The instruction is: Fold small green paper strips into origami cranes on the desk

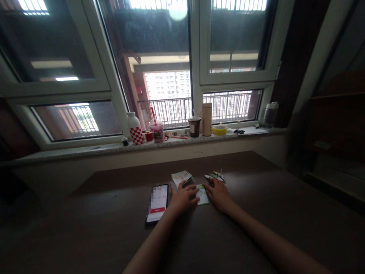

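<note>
A small square of paper (pixel 203 196), pale with a green printed top edge, lies flat on the dark table between my hands. My left hand (pixel 183 196) rests at its left side, fingers spread and touching it. At its upper right corner my right hand (pixel 219 193) lies with fingers stretched out, fingertips on the edge. Just beyond my left fingers is a stack of printed paper squares (pixel 181 177), partly covered by them. Past my right hand sits a small heap of folded paper pieces (pixel 217 176). What lies under my fingertips is hidden.
A lit phone (pixel 157 203) lies left of my left hand on the table (pixel 119 213). Along the windowsill stand a checkered bottle (pixel 135 128), a pink drink cup (pixel 157 131), a dark cup (pixel 194 126), a beige flask (pixel 207 119), yellow tape (pixel 219 131) and scissors (pixel 238 131).
</note>
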`<state>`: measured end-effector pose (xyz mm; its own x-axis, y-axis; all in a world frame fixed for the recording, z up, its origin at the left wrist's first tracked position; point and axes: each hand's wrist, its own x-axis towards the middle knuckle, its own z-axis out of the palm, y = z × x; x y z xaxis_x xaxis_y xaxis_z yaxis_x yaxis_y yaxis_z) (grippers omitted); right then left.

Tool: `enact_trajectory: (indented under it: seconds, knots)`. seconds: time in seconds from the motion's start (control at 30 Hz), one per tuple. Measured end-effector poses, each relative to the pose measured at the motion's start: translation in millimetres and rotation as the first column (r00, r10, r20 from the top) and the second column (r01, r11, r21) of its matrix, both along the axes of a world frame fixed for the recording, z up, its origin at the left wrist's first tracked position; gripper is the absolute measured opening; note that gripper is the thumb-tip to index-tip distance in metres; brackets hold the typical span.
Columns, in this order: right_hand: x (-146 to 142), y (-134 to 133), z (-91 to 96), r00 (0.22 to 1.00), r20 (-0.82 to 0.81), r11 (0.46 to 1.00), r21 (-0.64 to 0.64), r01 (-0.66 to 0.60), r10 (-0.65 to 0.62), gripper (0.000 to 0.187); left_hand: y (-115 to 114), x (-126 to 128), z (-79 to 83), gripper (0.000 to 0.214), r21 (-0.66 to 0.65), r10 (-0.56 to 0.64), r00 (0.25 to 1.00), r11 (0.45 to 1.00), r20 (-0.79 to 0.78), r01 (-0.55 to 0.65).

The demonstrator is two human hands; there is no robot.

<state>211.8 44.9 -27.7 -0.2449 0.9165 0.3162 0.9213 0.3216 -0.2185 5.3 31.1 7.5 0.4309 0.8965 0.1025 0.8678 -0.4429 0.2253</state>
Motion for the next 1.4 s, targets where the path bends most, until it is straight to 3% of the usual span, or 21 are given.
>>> enact_trajectory:
  seconds: [0.2, 0.37, 0.47, 0.67, 0.87, 1.13, 1.4]
  knots:
    - [5.3, 0.2, -1.4, 0.997, -0.052, 0.998, 0.021, -0.051, 0.052, 0.044, 0.4, 0.5, -6.2, 0.064, 0.008, 0.026, 0.999, 1.000, 0.046, -0.026]
    - [11.1, -2.0, 3.4, 0.960, -0.102, 0.963, -0.038, -0.267, 0.262, 0.045, -0.8, 3.1, -8.5, 0.079, 0.022, 0.026, 0.998, 0.999, 0.064, -0.027]
    - [13.5, -6.2, 8.7, 0.949, -0.113, 0.954, -0.025, -0.299, 0.294, 0.042, -4.5, 4.7, -9.3, 0.072, 0.089, 0.042, 0.995, 0.995, 0.086, -0.050]
    - [20.6, -12.6, 19.7, 0.958, -0.043, 0.959, 0.003, -0.284, 0.284, 0.032, -11.7, 6.4, -9.6, 0.029, 0.171, 0.054, 0.990, 0.982, 0.129, -0.076]
    - [27.2, -8.7, 16.6, 0.944, -0.085, 0.946, -0.038, -0.322, 0.318, 0.025, -12.8, 5.0, -9.0, 0.040, 0.111, 0.035, 0.985, 0.992, 0.167, -0.054]
    - [30.4, -6.2, 10.8, 0.888, -0.263, 0.924, 0.035, -0.382, 0.377, 0.020, -12.1, 7.2, -10.3, 0.032, 0.102, 0.070, 0.983, 0.991, 0.170, -0.088]
    - [31.0, -9.5, 15.7, 0.894, -0.179, 0.911, 0.061, -0.407, 0.411, 0.021, -12.8, 8.2, -8.9, 0.023, 0.099, 0.072, 0.984, 0.991, 0.166, -0.090]
